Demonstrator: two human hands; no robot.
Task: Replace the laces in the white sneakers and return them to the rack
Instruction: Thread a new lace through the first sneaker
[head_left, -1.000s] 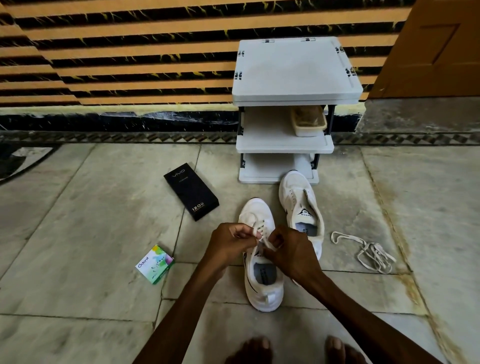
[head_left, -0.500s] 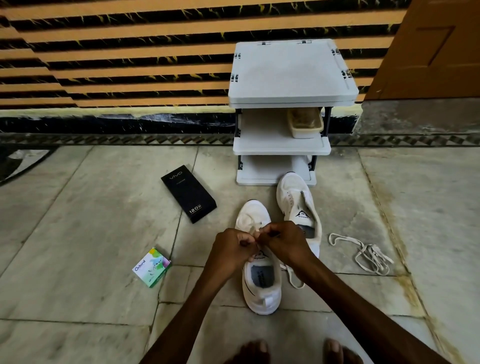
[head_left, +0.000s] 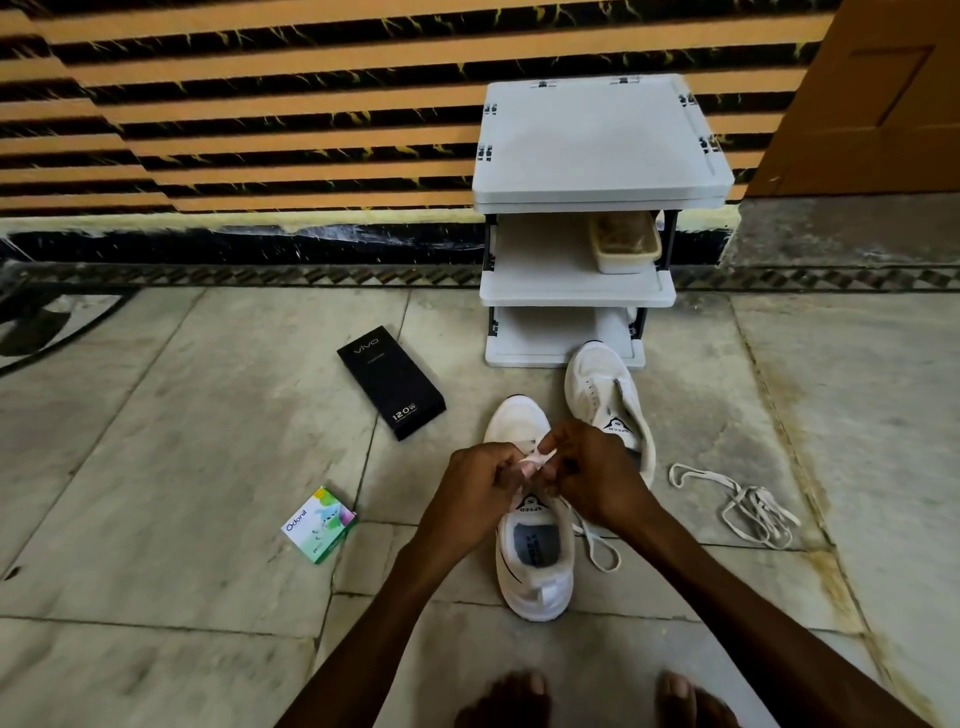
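Two white sneakers lie on the stone floor in front of a white three-tier rack (head_left: 576, 293). The near sneaker (head_left: 535, 566) points away from me. Above its tongue, my left hand (head_left: 475, 493) and my right hand (head_left: 592, 473) meet, and both pinch a white lace (head_left: 537, 457). A loose loop of that lace trails onto the floor at the shoe's right side. The far sneaker (head_left: 605, 389) lies unlaced, its toe at the rack's base. A loose tangled lace (head_left: 748, 506) lies on the floor to the right.
A black phone box (head_left: 392, 382) and a small green Odonil box (head_left: 319, 525) lie on the floor to the left. A tan tray (head_left: 623, 244) sits on the rack's middle shelf. My bare toes (head_left: 592, 699) show at the bottom edge. A striped wall stands behind.
Both hands have moved up the near sneaker toward its toe and drawn closer together, keeping hold of the lace. The trailing loop has shown beside the shoe.
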